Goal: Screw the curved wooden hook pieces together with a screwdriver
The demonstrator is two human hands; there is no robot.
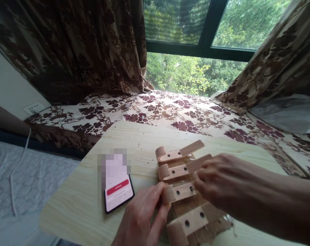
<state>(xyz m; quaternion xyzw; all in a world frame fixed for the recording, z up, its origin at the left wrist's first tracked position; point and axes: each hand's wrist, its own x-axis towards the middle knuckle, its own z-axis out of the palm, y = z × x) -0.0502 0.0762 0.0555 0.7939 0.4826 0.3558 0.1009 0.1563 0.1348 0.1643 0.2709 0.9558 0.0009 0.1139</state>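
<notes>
Several pale wooden pieces, each a flat strip with a rounded block at one end and two dark screws or holes, lie in a row across a brown tape-wrapped slab. My left hand pinches the rounded end of the third wooden piece from the back. Over the far end of that same piece, my right hand is closed with its fingers curled; what they grip is hidden. Behind are the second piece and the backmost piece. Closest to me lies the front piece.
A phone with a lit, partly blurred screen lies left of my hands on the light wooden table. Small dark crumbs dot the tabletop. Beyond it are a floral-covered window ledge, patterned curtains and a clear plastic bag.
</notes>
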